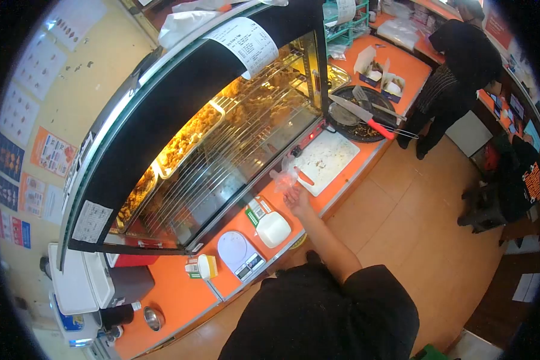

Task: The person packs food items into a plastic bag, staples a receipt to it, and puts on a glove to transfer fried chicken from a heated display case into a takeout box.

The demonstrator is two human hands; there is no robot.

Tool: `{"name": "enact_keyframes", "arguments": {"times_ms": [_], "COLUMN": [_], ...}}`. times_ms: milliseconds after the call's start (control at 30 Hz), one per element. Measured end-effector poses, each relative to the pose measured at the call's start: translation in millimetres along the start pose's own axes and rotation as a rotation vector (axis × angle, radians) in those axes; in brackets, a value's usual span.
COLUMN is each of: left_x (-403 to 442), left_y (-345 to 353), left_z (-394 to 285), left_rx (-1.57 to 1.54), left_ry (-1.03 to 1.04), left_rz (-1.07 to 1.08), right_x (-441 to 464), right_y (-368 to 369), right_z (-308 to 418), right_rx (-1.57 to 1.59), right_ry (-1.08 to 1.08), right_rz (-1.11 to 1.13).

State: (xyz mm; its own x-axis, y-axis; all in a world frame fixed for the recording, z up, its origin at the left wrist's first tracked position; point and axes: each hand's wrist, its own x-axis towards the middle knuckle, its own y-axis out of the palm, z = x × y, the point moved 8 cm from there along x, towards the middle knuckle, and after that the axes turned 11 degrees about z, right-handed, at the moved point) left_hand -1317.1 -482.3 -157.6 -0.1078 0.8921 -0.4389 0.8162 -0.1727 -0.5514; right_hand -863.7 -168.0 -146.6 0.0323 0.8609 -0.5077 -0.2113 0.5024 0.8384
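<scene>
My right hand (294,199) reaches over the orange counter, its fingers curled at a crumpled piece of clear plastic (285,178). Whether this is a bag or a glove I cannot make out. Just beyond lies a white cutting board (325,162) with crumbs on it and an orange-edged handle slot. On the near side of the hand sit a white food box (273,230) and a green-and-white printed carton (258,209). A white kitchen scale (240,252) stands farther left. My left hand is out of view.
A glass warming cabinet (222,156) with trays of fried food lines the counter. A red-handled knife (361,115) rests across a dark round pan (360,129). Open boxes (392,87) stand behind it. One co-worker (468,60) stands at the back right; another person (519,180) is at the right edge.
</scene>
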Motion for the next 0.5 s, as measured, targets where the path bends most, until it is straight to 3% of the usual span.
{"name": "enact_keyframes", "arguments": {"times_ms": [67, 133, 400, 500], "left_x": [0.7, 1.5, 17.2, 23.5], "left_y": [2.1, 4.8, 17.2, 21.1], "left_z": [-3.6, -9.8, -35.1, -44.5], "left_rx": [-0.001, 0.001, -0.006, -0.006], "left_ry": [0.006, 0.014, 0.063, 0.076], "left_rz": [0.038, 0.072, 0.183, 0.225], "right_x": [-6.8, -20.8, 23.6, 24.7], "right_y": [5.5, -5.8, 5.2, 27.3], "right_z": [4.2, 3.4, 13.1, 11.0], "right_rx": [-0.058, -0.111, -0.085, -0.008], "right_ry": [0.0, 0.031, 0.034, 0.161], "right_rz": [-0.011, -0.273, -0.001, 0.078]}}
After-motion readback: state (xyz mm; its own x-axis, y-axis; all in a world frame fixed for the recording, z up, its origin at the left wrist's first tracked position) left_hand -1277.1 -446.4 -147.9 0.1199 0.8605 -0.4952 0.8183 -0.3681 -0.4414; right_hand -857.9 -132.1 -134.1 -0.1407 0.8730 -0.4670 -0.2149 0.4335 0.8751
